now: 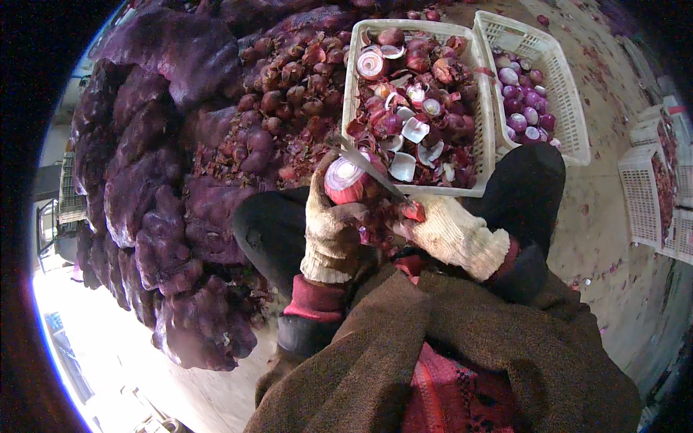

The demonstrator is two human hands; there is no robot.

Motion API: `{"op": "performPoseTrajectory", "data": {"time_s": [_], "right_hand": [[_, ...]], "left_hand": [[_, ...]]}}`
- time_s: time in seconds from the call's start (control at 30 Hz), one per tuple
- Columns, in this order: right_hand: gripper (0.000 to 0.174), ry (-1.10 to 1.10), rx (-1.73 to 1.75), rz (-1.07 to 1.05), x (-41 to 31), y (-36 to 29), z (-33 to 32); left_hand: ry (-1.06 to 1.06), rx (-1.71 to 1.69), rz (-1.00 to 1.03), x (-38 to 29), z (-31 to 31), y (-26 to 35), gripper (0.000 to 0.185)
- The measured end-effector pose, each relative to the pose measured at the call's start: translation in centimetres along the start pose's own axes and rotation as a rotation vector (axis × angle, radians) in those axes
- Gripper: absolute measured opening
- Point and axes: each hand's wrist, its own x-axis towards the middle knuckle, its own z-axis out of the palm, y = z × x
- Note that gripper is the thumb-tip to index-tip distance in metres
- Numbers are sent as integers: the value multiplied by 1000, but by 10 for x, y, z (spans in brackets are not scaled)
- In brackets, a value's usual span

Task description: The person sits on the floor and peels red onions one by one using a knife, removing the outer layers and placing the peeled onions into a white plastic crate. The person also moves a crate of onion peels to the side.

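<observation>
In my gloved left hand (330, 233) is a large red onion (346, 181), its cut face pale and ringed. My right hand (452, 230), also in a cream knit glove, grips the red handle of a knife (371, 169). The blade slants across the onion's right side; whether it touches the flesh is unclear. Just beyond both hands stands a white plastic crate (417, 190) holding unpeeled red onions, loose skins and cut pieces. Beside it on the right, a second white crate (568, 113) holds peeled purple onions (525, 97).
Purple mesh sacks (157, 178) are piled along the left. Loose unpeeled onions (292, 81) and dry skins (238, 157) lie between that pile and the near crate. More white crates (647, 184) stand at the far right. Scraps of skin litter the floor (601, 216).
</observation>
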Motion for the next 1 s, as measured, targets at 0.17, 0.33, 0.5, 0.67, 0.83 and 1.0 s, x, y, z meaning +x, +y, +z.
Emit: {"op": "performPoseTrajectory", "data": {"time_s": [0.17, 0.33, 0.5, 0.67, 0.83, 1.0], "right_hand": [[25, 116, 217, 133, -8, -5, 4], [20, 146, 189, 66, -8, -6, 4], [21, 8, 421, 226, -19, -1, -13], [27, -62, 519, 41, -11, 5, -32], [28, -260, 684, 253, -16, 3, -43], [30, -276, 731, 272, -19, 14, -40]], "left_hand": [[-11, -93, -95, -3, 8, -14, 70], [-8, -264, -227, -6, 14, -19, 64], [108, -339, -224, -6, 15, -16, 65], [10, -338, -370, -6, 13, -2, 72], [-22, -185, -283, 1, 13, 6, 79], [-84, -136, -314, 11, 8, 10, 80]]}}
